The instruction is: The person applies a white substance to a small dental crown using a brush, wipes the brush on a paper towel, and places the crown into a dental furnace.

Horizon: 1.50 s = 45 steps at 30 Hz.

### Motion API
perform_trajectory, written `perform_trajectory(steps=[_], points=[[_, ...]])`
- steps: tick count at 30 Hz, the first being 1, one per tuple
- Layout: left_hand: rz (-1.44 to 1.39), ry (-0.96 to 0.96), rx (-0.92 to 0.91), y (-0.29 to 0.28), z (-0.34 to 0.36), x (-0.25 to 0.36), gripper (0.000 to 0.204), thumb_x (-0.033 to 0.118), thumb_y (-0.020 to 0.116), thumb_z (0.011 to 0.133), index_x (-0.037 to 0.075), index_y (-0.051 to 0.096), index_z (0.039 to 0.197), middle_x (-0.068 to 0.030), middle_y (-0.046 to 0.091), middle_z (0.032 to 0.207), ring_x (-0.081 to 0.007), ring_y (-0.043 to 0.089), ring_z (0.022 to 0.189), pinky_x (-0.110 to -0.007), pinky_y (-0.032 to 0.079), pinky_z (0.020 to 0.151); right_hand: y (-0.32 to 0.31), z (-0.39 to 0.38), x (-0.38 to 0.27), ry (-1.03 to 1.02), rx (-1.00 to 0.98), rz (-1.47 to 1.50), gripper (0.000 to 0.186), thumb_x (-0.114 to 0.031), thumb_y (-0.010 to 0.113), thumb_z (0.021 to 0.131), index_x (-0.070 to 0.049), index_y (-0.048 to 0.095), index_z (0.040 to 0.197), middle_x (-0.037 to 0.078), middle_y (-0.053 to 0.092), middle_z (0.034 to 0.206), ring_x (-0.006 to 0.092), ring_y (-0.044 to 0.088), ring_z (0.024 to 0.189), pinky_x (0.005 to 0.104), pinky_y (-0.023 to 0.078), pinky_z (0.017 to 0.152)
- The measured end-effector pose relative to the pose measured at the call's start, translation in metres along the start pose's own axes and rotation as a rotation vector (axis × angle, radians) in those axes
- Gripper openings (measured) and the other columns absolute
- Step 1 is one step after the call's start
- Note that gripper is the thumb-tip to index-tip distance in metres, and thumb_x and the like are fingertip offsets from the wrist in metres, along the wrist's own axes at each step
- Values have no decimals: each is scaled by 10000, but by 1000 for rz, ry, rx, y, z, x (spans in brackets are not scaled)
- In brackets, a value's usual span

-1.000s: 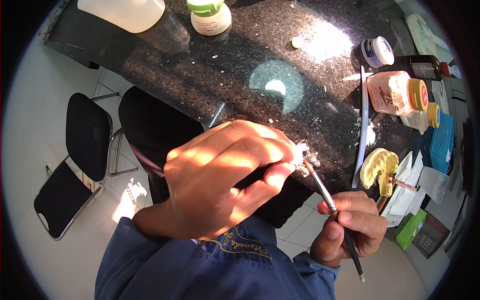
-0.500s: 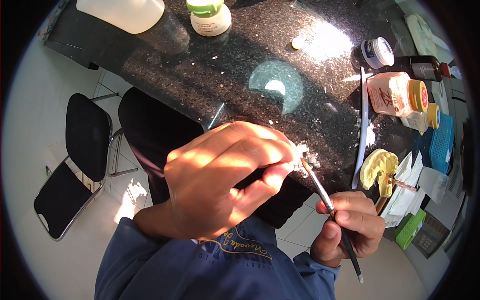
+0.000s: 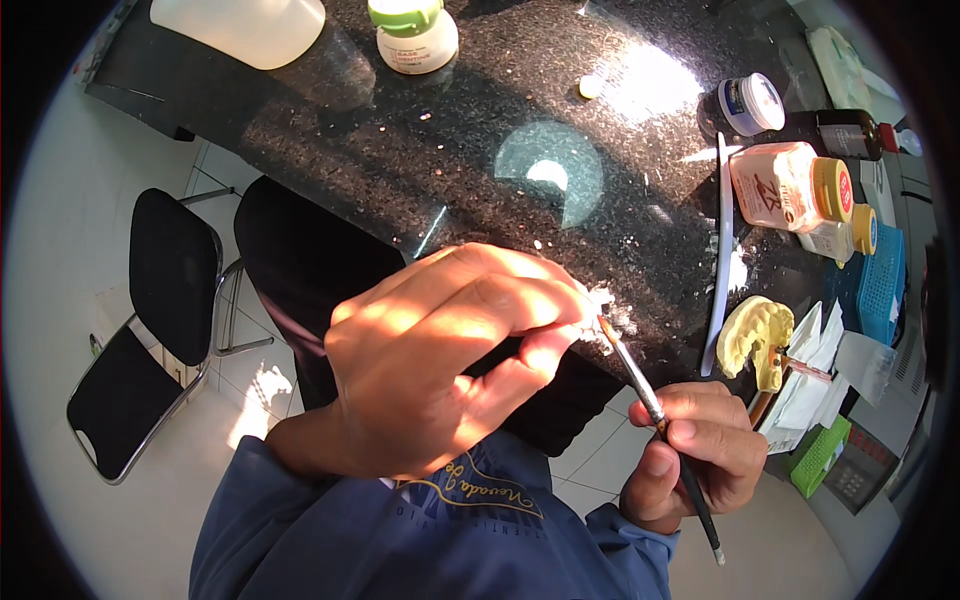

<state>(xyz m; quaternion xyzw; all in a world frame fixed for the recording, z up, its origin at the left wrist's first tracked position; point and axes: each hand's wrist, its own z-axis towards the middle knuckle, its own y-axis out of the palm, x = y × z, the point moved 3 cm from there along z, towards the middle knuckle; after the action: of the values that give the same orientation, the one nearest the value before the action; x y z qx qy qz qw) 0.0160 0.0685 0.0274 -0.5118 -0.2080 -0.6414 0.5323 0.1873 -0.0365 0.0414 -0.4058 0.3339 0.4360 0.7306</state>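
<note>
My right hand (image 3: 700, 450) grips a thin paintbrush (image 3: 640, 380) with a dark handle and a metal collar. The brush's brown bristle tip points up and left, meeting the fingertips of my left hand (image 3: 450, 350). Those left fingertips are pinched together around something small and whitish, mostly hidden by the fingers. White powder (image 3: 622, 318) lies on the dark speckled counter (image 3: 440, 150) just behind the pinch. To the right rests a yellow dental cast (image 3: 752, 335), shaped like a jaw arch.
A curved pale strip (image 3: 722, 260) lies beside a jar of pink powder (image 3: 785, 185) with a yellow lid. A small white tub (image 3: 750, 105), a green-capped jar (image 3: 415, 40) and a whitish jug (image 3: 245, 25) stand farther back. Black chairs (image 3: 175, 275) stand at left.
Both hands keep nearly the same pose, the brush tip still at the left fingertips. The whole view has shifted very slightly.
</note>
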Motion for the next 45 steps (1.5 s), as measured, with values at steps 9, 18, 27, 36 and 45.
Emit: perform_trajectory(steps=[9,18,27,36,45], points=[[-11,-18,-13,-1,-1,-1,208,-164,687,674,-45,636,837,-165,686,819,-286,701,791,-363,582,694,1,0,0,-6,-7,-9,285,11,762,695,6,598,927,177,664,836,253,680,638,292,547,552],[-8,-45,-14,0,0,-1,204,-152,692,679,-46,649,847,-187,683,835,-258,703,775,-317,581,666,0,-1,0,-7,18,13,273,16,753,694,13,601,922,188,662,844,257,677,636,293,545,544],[-1,-36,-24,0,0,0,197,-147,697,679,-49,649,842,-191,682,839,-258,703,776,-317,584,662,-3,0,0,-15,-4,-4,275,13,753,698,15,597,925,182,661,850,254,679,642,287,545,543],[-6,-75,-37,-3,-1,0,217,-147,694,686,-50,656,876,-204,679,873,-244,700,777,-305,584,649,2,2,0,-29,-59,-1,316,25,753,683,6,605,962,174,654,901,263,682,666,293,554,568],[29,-7,-50,3,3,3,200,-154,678,693,-52,639,861,-185,674,858,-239,687,786,-283,577,673,-22,-24,-32,-348,352,-71,270,-256,521,987,-77,488,1187,157,592,1033,236,646,673,314,565,500]])
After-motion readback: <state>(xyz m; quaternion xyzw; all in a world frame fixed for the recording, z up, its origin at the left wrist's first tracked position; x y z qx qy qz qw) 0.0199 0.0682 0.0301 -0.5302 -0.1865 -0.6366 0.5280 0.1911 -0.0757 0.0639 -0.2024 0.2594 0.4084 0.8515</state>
